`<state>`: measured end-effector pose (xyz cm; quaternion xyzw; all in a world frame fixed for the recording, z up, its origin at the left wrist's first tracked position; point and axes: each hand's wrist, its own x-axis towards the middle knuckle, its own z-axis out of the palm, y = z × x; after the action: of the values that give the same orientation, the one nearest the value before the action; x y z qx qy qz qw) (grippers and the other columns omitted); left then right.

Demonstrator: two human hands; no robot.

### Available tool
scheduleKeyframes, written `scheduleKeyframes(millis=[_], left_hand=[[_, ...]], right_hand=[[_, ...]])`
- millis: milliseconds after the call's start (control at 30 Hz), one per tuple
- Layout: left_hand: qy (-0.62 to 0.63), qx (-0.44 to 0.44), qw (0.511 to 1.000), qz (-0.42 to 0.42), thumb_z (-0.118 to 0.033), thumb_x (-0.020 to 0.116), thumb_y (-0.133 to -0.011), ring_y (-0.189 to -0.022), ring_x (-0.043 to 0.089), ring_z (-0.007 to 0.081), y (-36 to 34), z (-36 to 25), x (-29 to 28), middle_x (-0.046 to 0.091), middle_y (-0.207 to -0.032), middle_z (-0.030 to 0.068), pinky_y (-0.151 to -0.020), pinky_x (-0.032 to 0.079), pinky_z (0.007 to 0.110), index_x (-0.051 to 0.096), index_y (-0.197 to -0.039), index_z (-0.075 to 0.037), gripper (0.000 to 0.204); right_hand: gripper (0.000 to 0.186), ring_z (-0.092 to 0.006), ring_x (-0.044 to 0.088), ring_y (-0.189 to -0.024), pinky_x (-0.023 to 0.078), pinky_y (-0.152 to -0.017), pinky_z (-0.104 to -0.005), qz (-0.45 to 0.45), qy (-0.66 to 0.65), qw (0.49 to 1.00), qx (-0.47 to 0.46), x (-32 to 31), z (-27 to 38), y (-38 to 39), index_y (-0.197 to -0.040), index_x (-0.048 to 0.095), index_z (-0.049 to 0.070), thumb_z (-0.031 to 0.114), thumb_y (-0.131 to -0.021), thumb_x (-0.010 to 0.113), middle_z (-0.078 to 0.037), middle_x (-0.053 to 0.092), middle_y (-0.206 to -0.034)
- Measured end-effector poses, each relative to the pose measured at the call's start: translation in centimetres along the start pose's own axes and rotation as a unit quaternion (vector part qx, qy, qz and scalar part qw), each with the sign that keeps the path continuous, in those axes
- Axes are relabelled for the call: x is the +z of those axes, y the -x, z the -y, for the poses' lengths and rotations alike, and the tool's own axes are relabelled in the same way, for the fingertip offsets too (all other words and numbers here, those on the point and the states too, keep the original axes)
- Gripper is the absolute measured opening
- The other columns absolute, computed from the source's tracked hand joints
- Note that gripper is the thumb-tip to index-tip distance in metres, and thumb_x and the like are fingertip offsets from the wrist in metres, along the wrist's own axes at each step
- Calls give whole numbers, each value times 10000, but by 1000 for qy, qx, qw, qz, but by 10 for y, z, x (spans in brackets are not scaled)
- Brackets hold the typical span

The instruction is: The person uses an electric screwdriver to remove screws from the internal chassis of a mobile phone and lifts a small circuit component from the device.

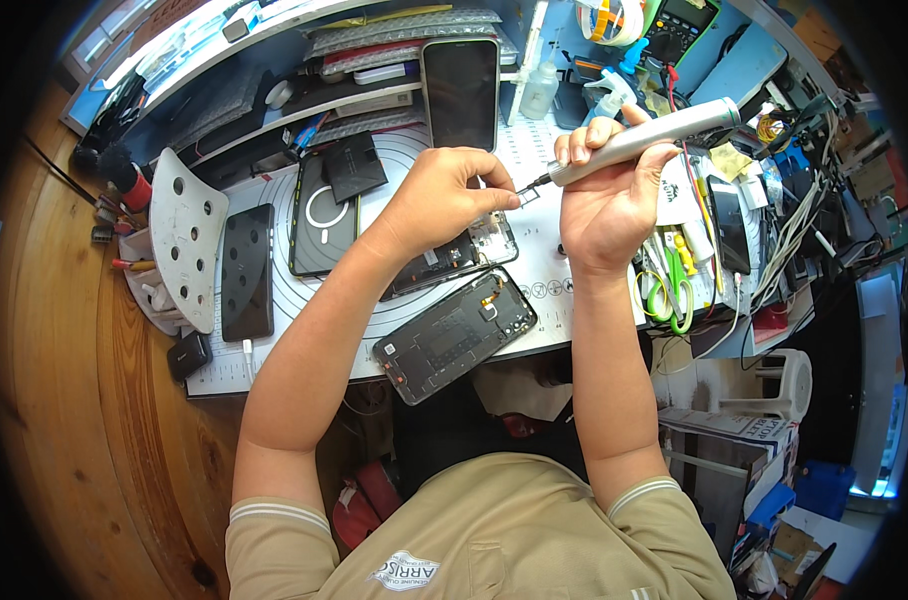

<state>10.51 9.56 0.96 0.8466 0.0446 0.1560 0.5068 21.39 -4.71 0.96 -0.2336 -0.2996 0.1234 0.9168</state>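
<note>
My right hand is wrapped round a thick silver pen-style electric screwdriver, its thin dark bit pointing left. My left hand is closed in a pinch on a small frame-shaped part, like a SIM tray, right by the bit. Whether the bit touches it I cannot tell. Below my left hand lies an opened phone with its insides bare, partly hidden by the hand and forearm. A detached dark phone back cover rests nearer to me, inner side up, at the mat's front edge.
A phone with a white ring and a dark phone lie left on the mat. Beside them stands a white perforated holder. An upright phone is at the back. Green scissors, tools and cables crowd the right.
</note>
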Motion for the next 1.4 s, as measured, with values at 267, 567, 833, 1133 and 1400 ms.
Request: scheduleKeyframes(millis=[267,567,833,1133,1400], left_hand=[[67,-31,997,15,-93,796,-845,-757,610,65,-1,4,0,716,-817,19,-700,492,242,758,-880,5,111],[81,-38,995,41,-100,766,-883,-819,656,89,-1,6,-3,756,-870,59,-773,525,267,786,-963,12,140],[68,-99,992,-27,-136,741,-926,-850,651,99,-8,19,-7,746,-890,47,-795,516,266,770,-1000,31,185],[50,-63,994,-77,-156,828,-812,-622,592,113,-8,20,-6,708,-751,89,-541,464,297,786,-923,-8,190],[46,-35,994,-94,-215,844,-809,-723,637,145,-8,19,-7,736,-792,94,-666,508,317,782,-901,8,249]], right_hand=[[585,-217,459,-791,403,-780,-400,12,-15,1000,-2,-2,0,-1,-1323,430,40,565,-1076,359,-92,503,-892],[560,-214,470,-781,413,-781,-401,43,-2,999,20,-2,-1,0,-1324,443,39,539,-1093,342,-91,511,-887],[495,-190,562,-774,484,-759,-370,82,33,994,65,8,7,9,-1334,455,-17,422,-1124,364,-116,589,-887],[504,-145,569,-771,486,-724,-286,103,151,979,90,6,14,36,-1324,476,-36,416,-1122,384,-90,597,-896],[497,-141,571,-778,487,-726,-285,95,149,980,91,4,10,37,-1322,481,-33,412,-1122,391,-83,598,-898]])
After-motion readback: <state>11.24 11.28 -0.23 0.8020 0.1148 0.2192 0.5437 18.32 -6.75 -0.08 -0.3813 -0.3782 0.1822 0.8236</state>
